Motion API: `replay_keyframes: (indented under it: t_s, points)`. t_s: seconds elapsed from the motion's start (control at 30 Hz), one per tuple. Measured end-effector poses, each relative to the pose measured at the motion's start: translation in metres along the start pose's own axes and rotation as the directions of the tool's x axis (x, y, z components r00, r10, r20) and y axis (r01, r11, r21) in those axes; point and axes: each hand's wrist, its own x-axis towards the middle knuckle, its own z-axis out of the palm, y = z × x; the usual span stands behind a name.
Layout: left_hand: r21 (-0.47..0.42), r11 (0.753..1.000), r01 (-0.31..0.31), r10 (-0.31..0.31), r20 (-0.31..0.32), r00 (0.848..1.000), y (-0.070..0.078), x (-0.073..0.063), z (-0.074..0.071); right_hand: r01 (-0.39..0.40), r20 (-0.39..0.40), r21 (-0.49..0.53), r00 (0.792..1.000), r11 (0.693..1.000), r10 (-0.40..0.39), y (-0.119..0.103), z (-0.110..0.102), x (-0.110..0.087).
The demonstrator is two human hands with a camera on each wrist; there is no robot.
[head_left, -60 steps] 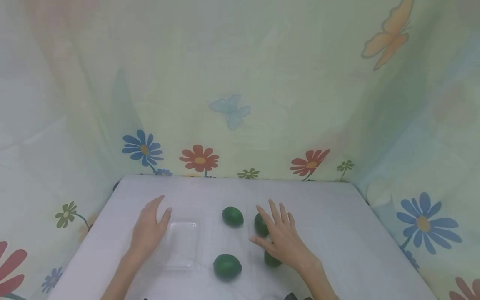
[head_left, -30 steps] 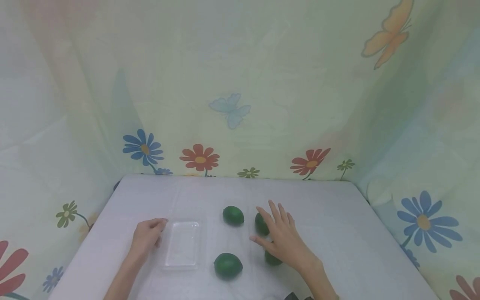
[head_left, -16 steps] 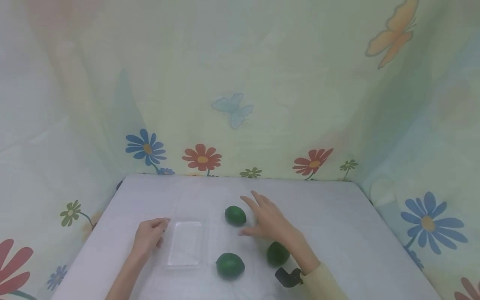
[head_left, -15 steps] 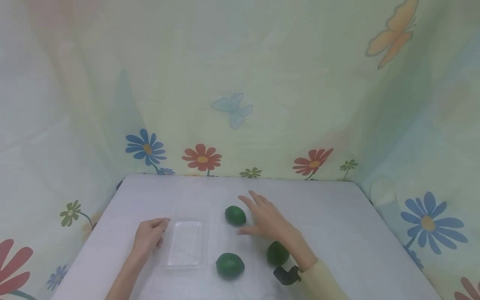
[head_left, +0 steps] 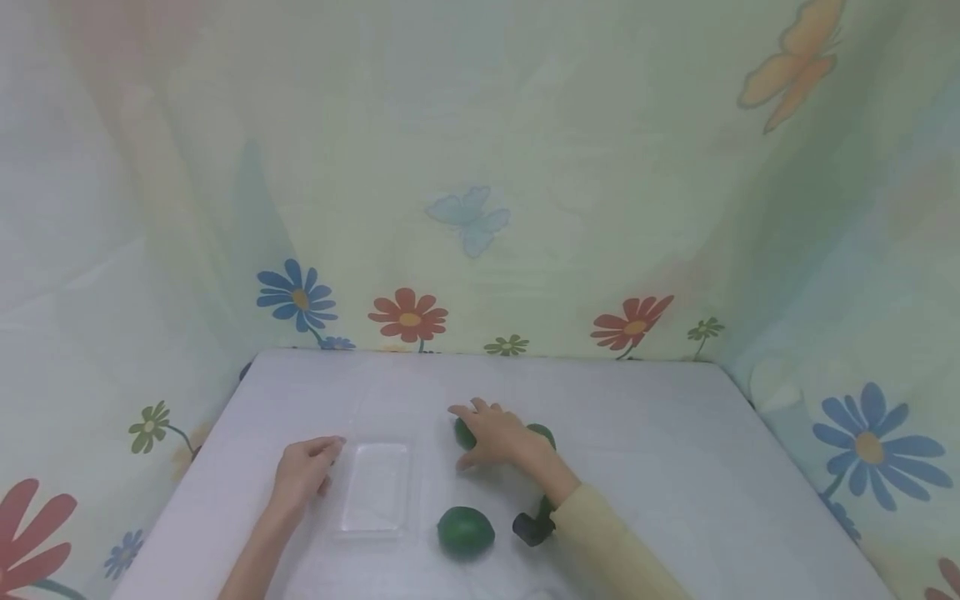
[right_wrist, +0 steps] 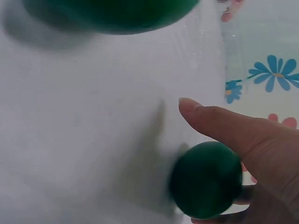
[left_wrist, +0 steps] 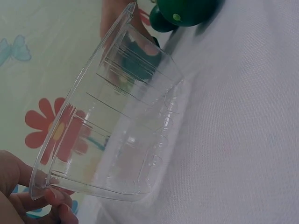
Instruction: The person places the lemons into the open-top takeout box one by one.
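Note:
A clear plastic container (head_left: pixel 375 531) stands on the white table, left of the limes. My left hand (head_left: pixel 303 471) pinches its rim at the left; in the left wrist view the thumb and fingertips are at one corner of the rim (left_wrist: pixel 77 84). Over the far lime (head_left: pixel 462 433) is my right hand (head_left: pixel 498 437), covering part of it. In the right wrist view this lime (right_wrist: pixel 205 182) lies between the spread thumb and the other fingers, with the thumb apart from it. A nearer lime (head_left: pixel 466 532) sits right of the container.
Another lime (head_left: pixel 542 433) shows behind my right wrist, and one more (head_left: pixel 546 504) is mostly hidden by the forearm and the black wrist camera (head_left: pixel 532 529). A floral cloth (head_left: pixel 480 275) hangs around the table's back and sides.
My left hand has come down and pinched the container's rim. My right hand has moved left from the right-hand limes to over the far lime. The limes keep their places.

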Motion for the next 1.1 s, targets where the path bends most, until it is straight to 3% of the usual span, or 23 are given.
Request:
replay_keyframes:
  t_s: [0.23, 0.6, 1.1]
  points:
    - [-0.008, 1.000, 0.001, -0.001, -0.003, 1.000, -0.002, 0.001, 0.000, 0.002, -0.025, 0.012, 1.000, 1.000, -0.002, 0.002, 0.017, 0.009]
    - [-0.015, 1.000, 0.001, -0.001, -0.002, 1.000, -0.002, 0.000, -0.001, 0.083, -0.192, -0.012, 0.978, 0.996, -0.084, 0.008, 0.035, 0.016]
    - [-0.006, 1.000, -0.017, 0.017, -0.009, 1.000, 0.002, -0.004, 0.001, 0.163, -0.272, 0.058, 0.952, 0.985, -0.142, 0.003, 0.028, -0.003]
